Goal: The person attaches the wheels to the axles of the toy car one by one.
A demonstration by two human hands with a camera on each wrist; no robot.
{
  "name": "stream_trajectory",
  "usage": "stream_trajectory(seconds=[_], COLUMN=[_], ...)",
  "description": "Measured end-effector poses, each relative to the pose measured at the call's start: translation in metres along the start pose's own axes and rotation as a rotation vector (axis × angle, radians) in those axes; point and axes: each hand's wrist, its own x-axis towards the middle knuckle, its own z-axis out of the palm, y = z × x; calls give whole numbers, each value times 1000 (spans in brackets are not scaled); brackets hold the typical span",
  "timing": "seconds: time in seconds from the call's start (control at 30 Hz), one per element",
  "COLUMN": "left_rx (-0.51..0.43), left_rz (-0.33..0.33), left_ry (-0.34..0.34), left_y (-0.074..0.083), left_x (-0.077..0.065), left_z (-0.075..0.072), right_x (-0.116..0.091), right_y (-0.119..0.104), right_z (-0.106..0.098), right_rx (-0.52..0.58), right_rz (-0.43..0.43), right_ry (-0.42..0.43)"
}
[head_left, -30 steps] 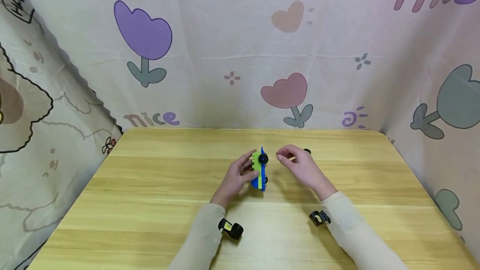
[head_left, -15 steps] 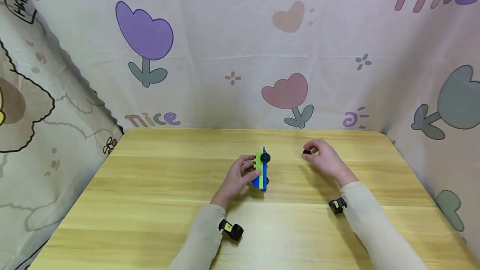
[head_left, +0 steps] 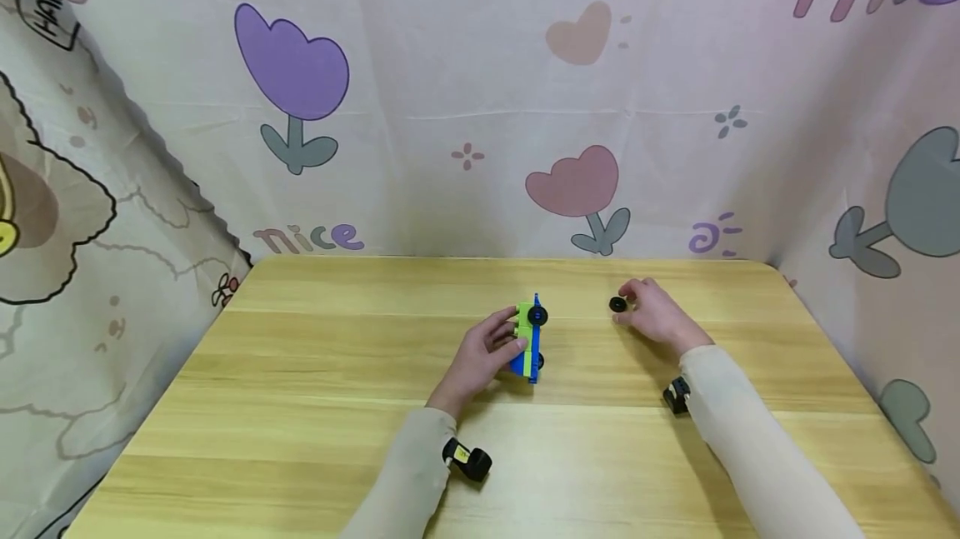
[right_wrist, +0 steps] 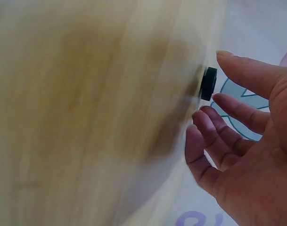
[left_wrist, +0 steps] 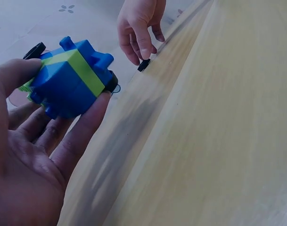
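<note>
A toy car of blue and lime-green building bricks [head_left: 527, 347] is held above the table in my left hand [head_left: 474, 358], on its side in the head view. Black wheels [head_left: 537, 316] show along its right side. In the left wrist view, the thumb presses one side of the brick car [left_wrist: 70, 80] and the fingers support the other. A loose black wheel [head_left: 618, 304] lies on the table toward the back right. Right beside it is my right hand [head_left: 657, 312]. The right wrist view shows thumb and index finger spread near the loose wheel [right_wrist: 209, 84], not closed on it.
The wooden table [head_left: 315, 406] reaches back to a printed cloth [head_left: 420, 39] hung behind it. More cloth hangs at both sides. Small black cameras [head_left: 468, 461] are strapped at both wrists.
My right hand has moved right, away from the toy car, to the loose wheel. It has since drawn back slightly, uncovering the wheel. My left hand still holds the car in nearly the same place.
</note>
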Motion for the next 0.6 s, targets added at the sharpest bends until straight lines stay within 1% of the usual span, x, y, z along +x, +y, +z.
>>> stream_trajectory(seconds=[0.2, 0.33, 0.5, 0.57, 0.6], left_rx=[-9, -8, 8, 12, 11], left_rz=[-29, -28, 14, 16, 7], left_ry=[25, 1, -37, -38, -37], left_y=[-1, 1, 22, 30, 30], left_x=[0, 0, -6, -9, -9], left_z=[-1, -1, 1, 2, 2], right_x=[5, 7, 8, 9, 9], right_y=[-2, -4, -2, -1, 0], right_z=[1, 1, 1, 1, 1], right_rx=[-5, -12, -21, -27, -30], right_rz=[5, 16, 22, 19, 18], right_ry=[-5, -11, -11, -9, -8])
